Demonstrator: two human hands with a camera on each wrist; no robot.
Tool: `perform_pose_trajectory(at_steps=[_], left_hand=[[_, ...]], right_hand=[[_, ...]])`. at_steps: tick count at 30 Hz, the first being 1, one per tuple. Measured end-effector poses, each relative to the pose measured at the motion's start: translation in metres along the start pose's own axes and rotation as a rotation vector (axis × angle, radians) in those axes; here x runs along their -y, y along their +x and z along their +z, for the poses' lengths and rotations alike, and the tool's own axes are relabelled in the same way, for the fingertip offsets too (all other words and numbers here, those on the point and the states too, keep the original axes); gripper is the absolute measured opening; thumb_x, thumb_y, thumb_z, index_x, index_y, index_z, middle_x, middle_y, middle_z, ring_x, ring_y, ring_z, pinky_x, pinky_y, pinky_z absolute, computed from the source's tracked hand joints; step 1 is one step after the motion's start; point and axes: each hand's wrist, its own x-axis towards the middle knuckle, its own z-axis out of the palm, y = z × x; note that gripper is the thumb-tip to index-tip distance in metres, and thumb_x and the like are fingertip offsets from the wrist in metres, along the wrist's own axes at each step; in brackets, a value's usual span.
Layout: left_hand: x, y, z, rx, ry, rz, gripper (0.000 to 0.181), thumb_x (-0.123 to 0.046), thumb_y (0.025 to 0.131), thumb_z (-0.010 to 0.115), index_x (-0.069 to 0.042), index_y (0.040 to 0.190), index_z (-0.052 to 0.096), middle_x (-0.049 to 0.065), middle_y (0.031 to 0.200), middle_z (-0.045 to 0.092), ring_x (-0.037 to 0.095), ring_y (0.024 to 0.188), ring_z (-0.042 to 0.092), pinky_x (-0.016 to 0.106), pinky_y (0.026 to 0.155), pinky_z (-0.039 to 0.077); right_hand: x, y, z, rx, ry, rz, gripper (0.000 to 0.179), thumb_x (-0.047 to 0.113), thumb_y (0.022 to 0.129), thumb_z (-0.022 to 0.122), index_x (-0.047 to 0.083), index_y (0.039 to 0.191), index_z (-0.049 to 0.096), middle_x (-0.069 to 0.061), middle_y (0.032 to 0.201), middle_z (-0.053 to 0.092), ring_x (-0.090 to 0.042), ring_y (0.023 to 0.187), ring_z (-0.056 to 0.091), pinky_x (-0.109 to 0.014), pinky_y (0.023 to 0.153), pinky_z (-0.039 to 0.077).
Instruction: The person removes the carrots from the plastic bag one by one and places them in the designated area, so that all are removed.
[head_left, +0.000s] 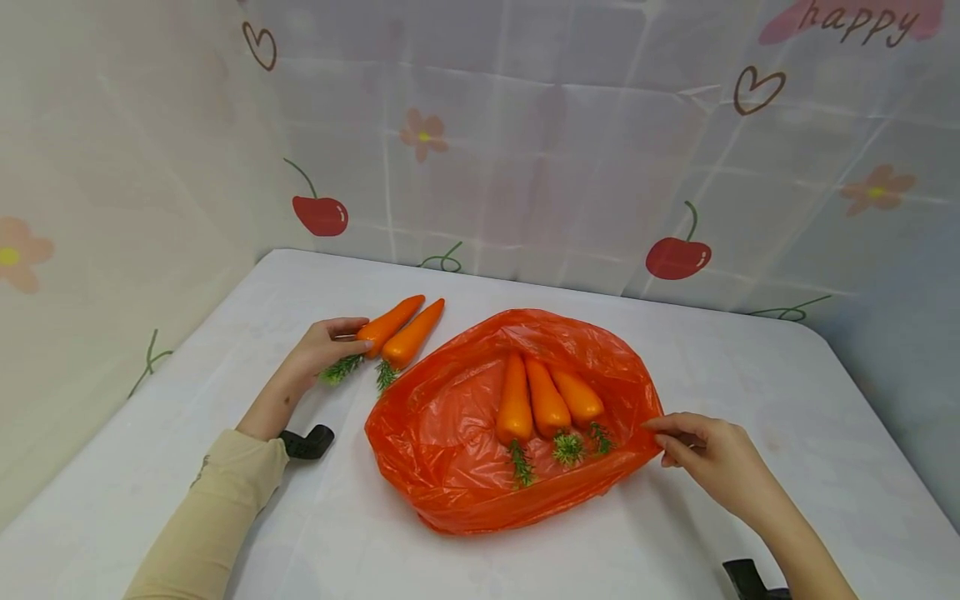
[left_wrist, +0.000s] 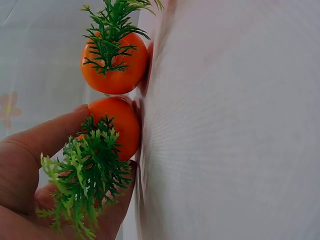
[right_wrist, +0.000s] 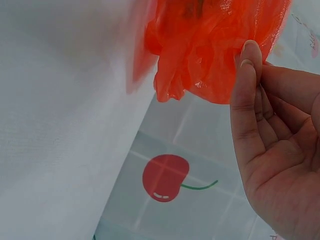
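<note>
An orange plastic bag (head_left: 450, 417) lies spread on the table with its mouth up. Inside it rest three carrots (head_left: 514, 400) with green tops. My right hand (head_left: 712, 458) pinches the bag's right rim between thumb and fingers; the right wrist view shows the thin film (right_wrist: 210, 60) at its fingertips. Left of the bag, two more carrots lie side by side on the table. My left hand (head_left: 326, 346) grips the outer carrot (head_left: 392, 325) near its leafy end, thumb on one side and fingers on the other. The second carrot (head_left: 414, 335) lies right beside it, its top near the bag's rim.
A white cloth covers the table (head_left: 562, 558). Behind it hangs a printed curtain (head_left: 525, 167) with cherries, hearts and flowers. A black wrist mount (head_left: 307, 442) sits at my left sleeve, and another (head_left: 750, 579) is by my right forearm.
</note>
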Motion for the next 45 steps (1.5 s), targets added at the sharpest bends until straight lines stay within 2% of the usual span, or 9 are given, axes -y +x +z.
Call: perform_pose_trajectory(at_steps=[10,15,22,27,32,39,45], left_hand=[[0.000,-0.002,-0.001,0.008,0.012,0.005,0.058,-0.021,0.090,0.064,0.000,0.139,0.042,0.020,0.138,0.041,0.035,0.122,0.039,0.043,0.100,0.035],[-0.005,-0.007,-0.005,-0.011,0.044,0.029,0.058,-0.023,0.090,0.063,0.000,0.139,0.041,0.020,0.139,0.041,0.035,0.124,0.039,0.046,0.101,0.033],[-0.023,-0.019,-0.013,-0.061,0.092,0.104,0.057,-0.023,0.092,0.061,0.002,0.139,0.041,0.023,0.138,0.040,0.036,0.123,0.040,0.050,0.102,0.029],[-0.043,-0.030,-0.011,-0.091,0.128,0.155,0.056,-0.027,0.092,0.061,-0.002,0.139,0.043,0.018,0.138,0.042,0.034,0.125,0.038,0.052,0.100,0.030],[-0.068,-0.041,0.005,-0.082,0.192,0.272,0.048,-0.020,0.093,0.060,-0.003,0.135,0.048,0.016,0.136,0.045,0.033,0.123,0.041,0.047,0.097,0.038],[-0.108,-0.056,0.042,0.033,0.131,0.365,0.041,-0.014,0.091,0.062,-0.004,0.130,0.053,0.010,0.129,0.053,0.027,0.118,0.047,0.039,0.094,0.042],[-0.132,-0.068,0.075,0.096,0.177,0.506,0.038,-0.015,0.089,0.066,-0.005,0.125,0.059,0.006,0.124,0.056,0.024,0.112,0.052,0.037,0.092,0.043]], right_hand=[[0.000,0.001,0.000,-0.002,0.002,-0.013,0.021,-0.005,0.083,0.066,-0.002,0.104,0.068,-0.011,0.093,0.065,-0.010,0.065,0.062,-0.027,0.061,0.054],[-0.001,0.001,0.001,-0.001,0.002,-0.012,0.021,-0.004,0.083,0.067,-0.002,0.104,0.068,-0.011,0.093,0.065,-0.010,0.065,0.062,-0.027,0.061,0.054],[-0.001,0.001,0.001,0.004,-0.005,-0.005,0.021,-0.003,0.083,0.067,-0.002,0.104,0.068,-0.011,0.093,0.065,-0.011,0.065,0.062,-0.028,0.061,0.054],[-0.001,0.002,0.000,0.007,-0.001,-0.007,0.021,-0.004,0.083,0.066,-0.002,0.105,0.068,-0.011,0.093,0.065,-0.011,0.065,0.062,-0.028,0.061,0.054],[0.000,0.002,0.001,0.004,-0.002,-0.004,0.022,-0.004,0.083,0.066,-0.002,0.105,0.068,-0.012,0.093,0.065,-0.012,0.065,0.061,-0.028,0.061,0.054],[0.000,0.001,0.000,0.006,0.003,0.005,0.022,-0.004,0.084,0.066,-0.003,0.105,0.068,-0.013,0.095,0.065,-0.013,0.066,0.062,-0.028,0.061,0.054],[0.000,0.002,0.000,0.007,-0.003,-0.001,0.022,-0.004,0.083,0.066,-0.003,0.105,0.067,-0.014,0.095,0.065,-0.014,0.067,0.063,-0.028,0.061,0.054]])
